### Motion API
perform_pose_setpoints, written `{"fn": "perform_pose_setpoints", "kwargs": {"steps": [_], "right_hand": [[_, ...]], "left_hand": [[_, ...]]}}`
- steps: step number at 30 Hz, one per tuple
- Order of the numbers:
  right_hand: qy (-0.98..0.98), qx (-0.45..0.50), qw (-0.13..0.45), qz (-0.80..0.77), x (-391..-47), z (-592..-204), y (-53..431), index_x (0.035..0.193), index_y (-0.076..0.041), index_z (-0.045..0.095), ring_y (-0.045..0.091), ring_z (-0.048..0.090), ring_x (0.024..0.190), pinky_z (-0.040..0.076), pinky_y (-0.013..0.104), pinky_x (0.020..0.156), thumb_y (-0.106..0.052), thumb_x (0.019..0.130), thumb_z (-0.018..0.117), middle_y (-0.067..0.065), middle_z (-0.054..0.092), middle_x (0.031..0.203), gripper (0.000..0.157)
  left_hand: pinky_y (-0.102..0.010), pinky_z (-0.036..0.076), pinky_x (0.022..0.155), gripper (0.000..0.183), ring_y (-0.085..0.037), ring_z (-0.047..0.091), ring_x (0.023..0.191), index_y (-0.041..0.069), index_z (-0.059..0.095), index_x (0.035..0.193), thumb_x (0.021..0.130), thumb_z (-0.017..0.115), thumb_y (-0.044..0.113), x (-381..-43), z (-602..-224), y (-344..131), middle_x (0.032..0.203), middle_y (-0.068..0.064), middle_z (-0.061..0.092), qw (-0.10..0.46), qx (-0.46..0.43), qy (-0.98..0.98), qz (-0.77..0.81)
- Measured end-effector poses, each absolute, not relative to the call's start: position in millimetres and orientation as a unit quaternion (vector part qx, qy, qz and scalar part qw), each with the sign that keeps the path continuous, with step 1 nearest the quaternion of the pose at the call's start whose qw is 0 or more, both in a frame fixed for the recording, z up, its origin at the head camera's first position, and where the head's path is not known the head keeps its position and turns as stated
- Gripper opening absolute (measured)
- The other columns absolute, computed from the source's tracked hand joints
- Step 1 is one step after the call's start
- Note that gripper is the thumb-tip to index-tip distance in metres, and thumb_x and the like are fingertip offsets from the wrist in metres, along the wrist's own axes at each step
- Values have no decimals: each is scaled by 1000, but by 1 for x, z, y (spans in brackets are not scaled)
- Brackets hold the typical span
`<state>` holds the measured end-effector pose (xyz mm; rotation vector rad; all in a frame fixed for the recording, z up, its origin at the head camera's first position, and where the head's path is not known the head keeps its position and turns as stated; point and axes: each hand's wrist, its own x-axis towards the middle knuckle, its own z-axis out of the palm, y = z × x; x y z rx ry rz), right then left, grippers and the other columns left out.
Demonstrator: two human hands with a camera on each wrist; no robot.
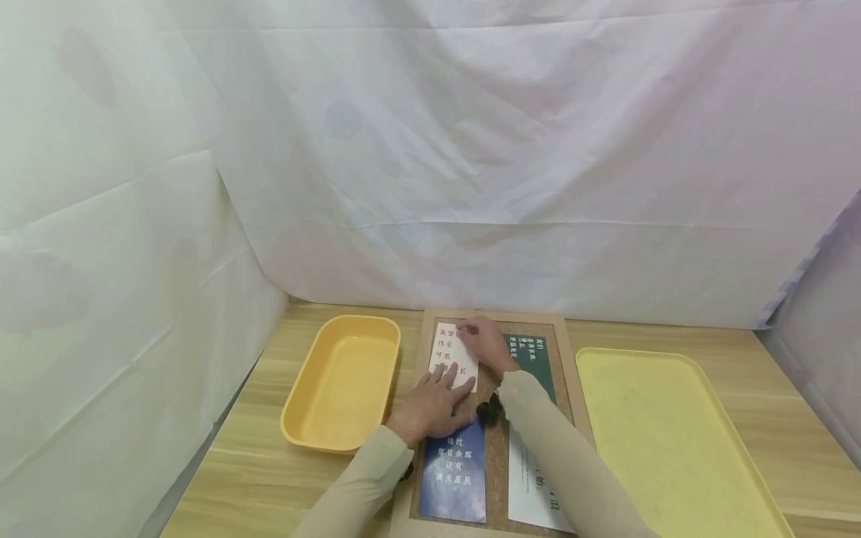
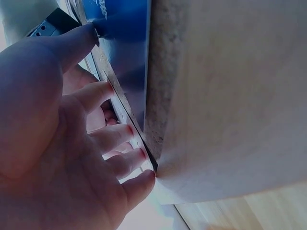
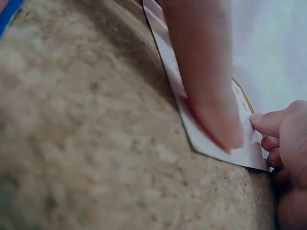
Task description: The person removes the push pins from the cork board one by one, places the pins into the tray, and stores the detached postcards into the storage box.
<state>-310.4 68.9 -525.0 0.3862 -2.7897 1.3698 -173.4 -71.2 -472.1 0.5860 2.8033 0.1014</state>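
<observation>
Tabletop (image 1: 235, 478), under everything; corkboard (image 1: 498, 472), beneath your left hand (image 1: 433, 407) and right hand (image 1: 486, 344); yellow tray (image 1: 673, 441), right of your right; orange tub (image 1: 346, 381), left of your left; pale card (image 1: 528, 486) and green card (image 1: 540, 370), part-hidden by your right sleeve (image 1: 568, 463); white card (image 1: 447, 345), under your left, fingers spread, presumably steadying it; your right, fingers bent at its upper-right corner, any pinch indiscernible.

Room above yellow tray (image 1: 673, 433); left sleeve (image 1: 359, 478) bars corkboard's (image 1: 496, 474) left side, right sleeve (image 1: 572, 456) its right.
</observation>
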Motion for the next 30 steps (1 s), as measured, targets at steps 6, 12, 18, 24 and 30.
{"fn": "perform_pose_setpoints", "kwargs": {"steps": [6, 12, 18, 24, 30], "right_hand": [[-886, 122, 6, 447, -311, -525, 68, 111, -11, 75, 29, 62, 111, 51, 48, 97, -13, 97, 64, 10, 68, 116, 18], [-880, 111, -3, 462, -310, -524, 69, 109, -10, 75, 30, 61, 113, 49, 50, 99, -13, 97, 63, 10, 68, 118, 17], [-877, 101, -11, 469, -309, -522, 69, 107, -11, 75, 30, 60, 115, 48, 51, 100, -13, 97, 63, 11, 68, 119, 16], [-879, 90, -16, 468, -311, -523, 68, 106, -11, 75, 30, 61, 115, 48, 50, 100, -14, 97, 63, 10, 68, 119, 15], [-878, 81, -26, 471, -310, -522, 67, 105, -11, 75, 30, 61, 114, 49, 50, 100, -14, 96, 63, 11, 68, 118, 15]], "left_hand": [[-44, 20, 123, 65, -31, 22, 151, 28, 36, 154, 98, 49, 57, -174, -472, -72, 163, -11, 25, 137, 202, 969, 39], [-44, 20, 123, 65, -31, 22, 151, 29, 35, 155, 98, 48, 58, -174, -473, -72, 163, -10, 25, 138, 201, 969, 38], [-43, 21, 123, 65, -30, 22, 151, 30, 35, 155, 97, 48, 59, -174, -475, -71, 163, -10, 26, 135, 203, 969, 32], [-44, 22, 122, 66, -30, 23, 150, 30, 35, 155, 97, 48, 59, -174, -474, -71, 162, -10, 27, 130, 207, 969, 27], [-44, 22, 122, 65, -31, 23, 150, 29, 36, 154, 97, 49, 58, -173, -473, -71, 162, -10, 27, 131, 207, 969, 29]]}}
